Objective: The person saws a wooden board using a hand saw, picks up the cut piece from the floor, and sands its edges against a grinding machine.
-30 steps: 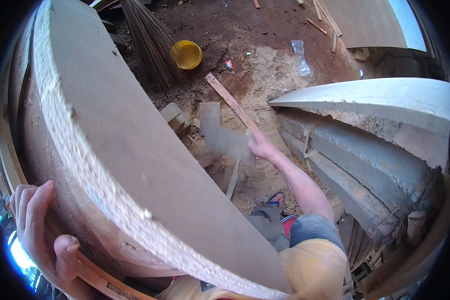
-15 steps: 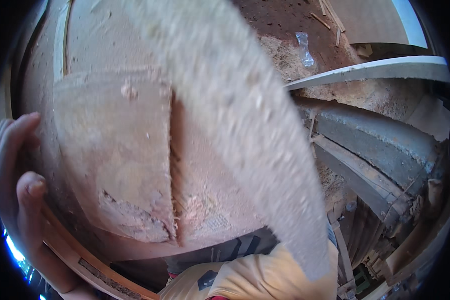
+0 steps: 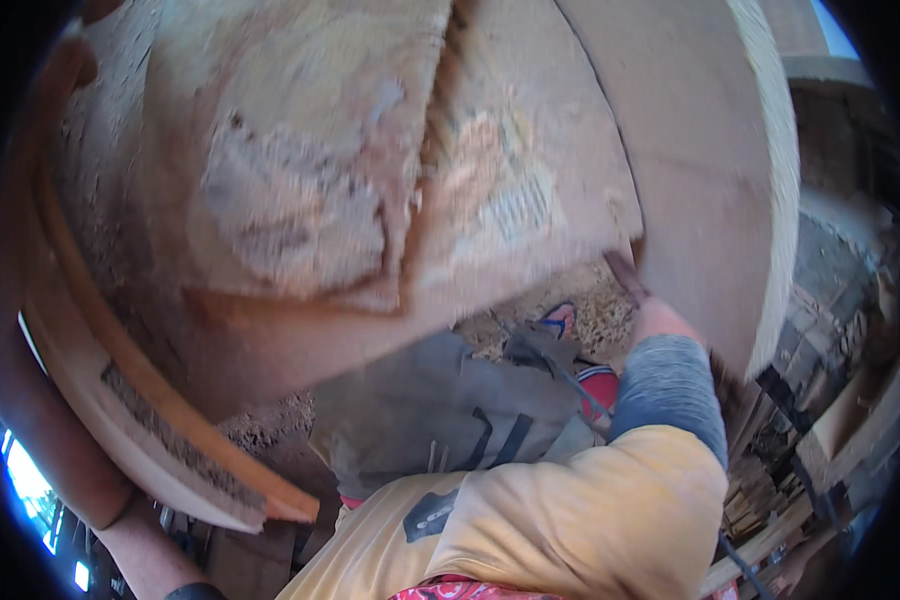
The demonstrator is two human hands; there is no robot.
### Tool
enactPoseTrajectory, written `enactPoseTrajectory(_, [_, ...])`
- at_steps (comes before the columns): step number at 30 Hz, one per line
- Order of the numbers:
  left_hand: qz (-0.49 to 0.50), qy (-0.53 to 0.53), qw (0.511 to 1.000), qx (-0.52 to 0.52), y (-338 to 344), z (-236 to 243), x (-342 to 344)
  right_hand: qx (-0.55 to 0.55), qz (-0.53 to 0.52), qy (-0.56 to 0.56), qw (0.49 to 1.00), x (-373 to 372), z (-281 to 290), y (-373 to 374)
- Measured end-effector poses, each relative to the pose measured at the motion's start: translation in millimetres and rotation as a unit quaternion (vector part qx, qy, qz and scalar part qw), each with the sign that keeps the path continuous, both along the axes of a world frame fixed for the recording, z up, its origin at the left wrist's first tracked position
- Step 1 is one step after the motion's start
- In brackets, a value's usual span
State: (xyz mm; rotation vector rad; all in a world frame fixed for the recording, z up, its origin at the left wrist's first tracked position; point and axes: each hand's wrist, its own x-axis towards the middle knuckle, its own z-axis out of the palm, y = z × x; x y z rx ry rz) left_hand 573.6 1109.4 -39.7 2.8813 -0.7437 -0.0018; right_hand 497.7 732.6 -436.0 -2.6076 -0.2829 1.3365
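My left hand [image 3: 65, 65] is at the far upper left, dark and smeared, beside the stacked boards; whether it grips anything cannot be made out. My right hand [image 3: 625, 275] reaches to the near corner of the stack, at the lower left edge of a large plywood sheet [image 3: 695, 180]. Its fingers are in shade and partly hidden, so their grip does not show. That sheet has a pale rough right edge and lies along the right of the stack. A smaller worn wooden panel [image 3: 300, 130] with a flaking corner rests on a wider board [image 3: 530, 110].
Curved wooden strips [image 3: 160, 400], one orange-brown, run along the lower left beside my left arm. Shavings [image 3: 610, 315] cover the ground by my sandalled foot [image 3: 560, 320]. Scrap timber [image 3: 770, 500] lies at the lower right, below grey blocks [image 3: 820, 290].
The large sheet, earlier slanting edge-on across the middle, has moved right and shows its flat face. My right arm has come into view. The view has shifted, with the panel now higher in it.
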Motion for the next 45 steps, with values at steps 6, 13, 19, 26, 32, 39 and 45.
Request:
enactPoseTrajectory(6, [-0.135, 0.083, 0.981, -0.112, 1.1, -3.3, -90.5, 0.003, -0.031, 0.115, 0.993, -8.3, 89.2, -4.4])
enactPoseTrajectory(13, [-0.364, 0.374, 0.78, -0.344, 12.2, -8.8, -202.6, 0.152, -0.157, -0.013, 0.976, -4.3, -18.4, -7.3])
enactPoseTrajectory(19, [-0.001, 0.456, 0.797, -0.397, 31.5, -157.9, -252.0, 0.065, -0.217, -0.071, 0.971, -0.7, -47.3, 80.7])
enactPoseTrajectory(26, [0.306, 0.338, 0.841, -0.29, 89.9, -546.6, -196.3, 0.055, -0.408, -0.029, 0.911, -73.9, -45.1, 208.8])
enactPoseTrajectory(32, [0.369, 0.447, 0.807, -0.111, 134.4, -672.1, -190.3, 0.116, -0.497, -0.043, 0.859, -143.6, -36.4, 241.9])
enactPoseTrajectory(39, [0.39, 0.491, 0.741, -0.24, 147.2, -716.9, -176.2, 0.169, -0.533, -0.13, 0.819, -209.7, -34.6, 206.6])
enactPoseTrajectory(45, [0.35, 0.554, 0.677, -0.334, 141.1, -746.1, -155.9, 0.258, -0.57, -0.089, 0.775, -242.3, -37.5, 201.3])
